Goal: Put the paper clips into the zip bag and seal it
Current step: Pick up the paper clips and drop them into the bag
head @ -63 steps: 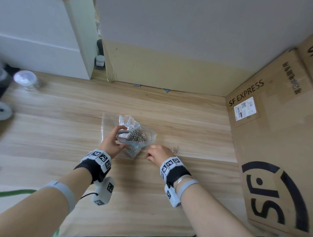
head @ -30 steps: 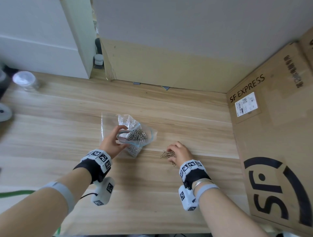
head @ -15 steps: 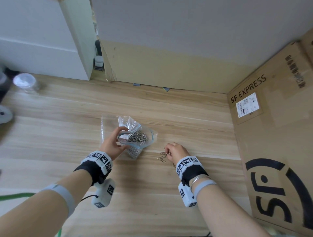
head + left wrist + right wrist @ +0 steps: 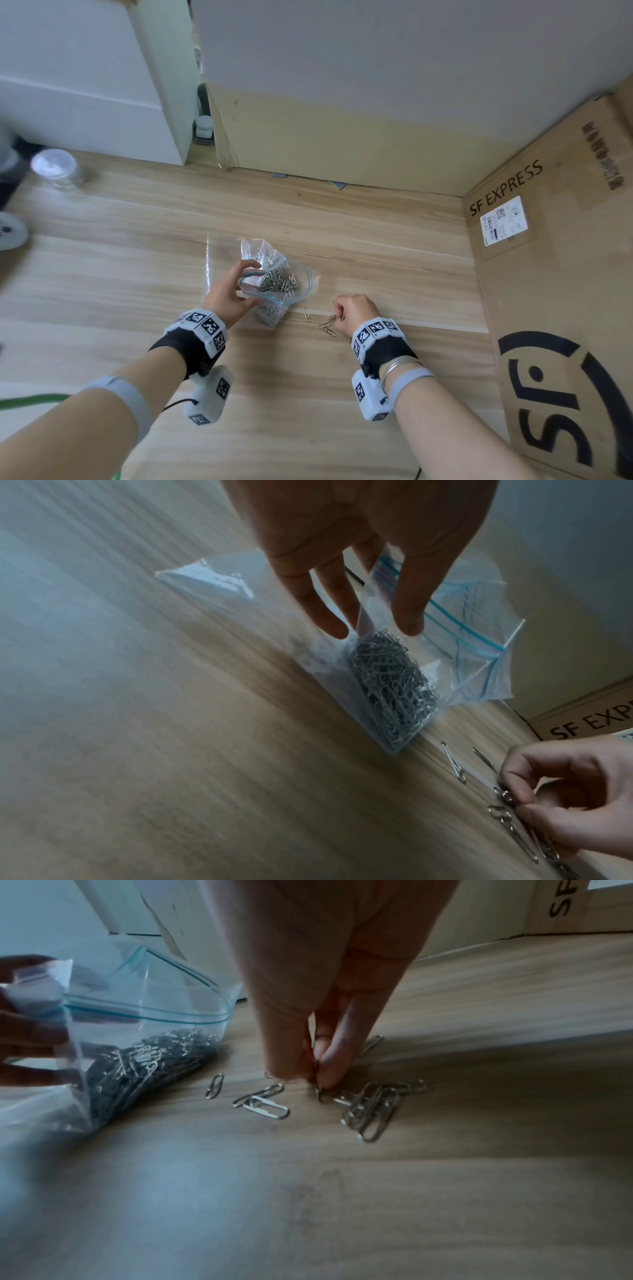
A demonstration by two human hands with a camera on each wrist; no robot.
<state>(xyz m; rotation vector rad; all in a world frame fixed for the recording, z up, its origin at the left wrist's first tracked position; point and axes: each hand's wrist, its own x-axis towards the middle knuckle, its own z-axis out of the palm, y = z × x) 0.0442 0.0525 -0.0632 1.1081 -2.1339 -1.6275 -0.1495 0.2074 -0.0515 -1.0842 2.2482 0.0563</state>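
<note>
Bare tabletop [image 4: 308, 394] lies near; cardboard box [image 4: 548, 291] walls the right.

My head camera looks down over the worktop [image 4: 102, 274]; both wrist cameras sit low and close, sharing the bag [image 4: 479, 631].

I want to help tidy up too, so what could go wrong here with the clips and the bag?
1. The right hand pinches only a few of the loose paper clips; some may slip from that small grip on the way to the zip bag.
2. The left hand holds just one side of the bag's mouth, so it could sag shut or tip and spill.
3. The single clip lying apart could be forgotten before sealing.
</note>
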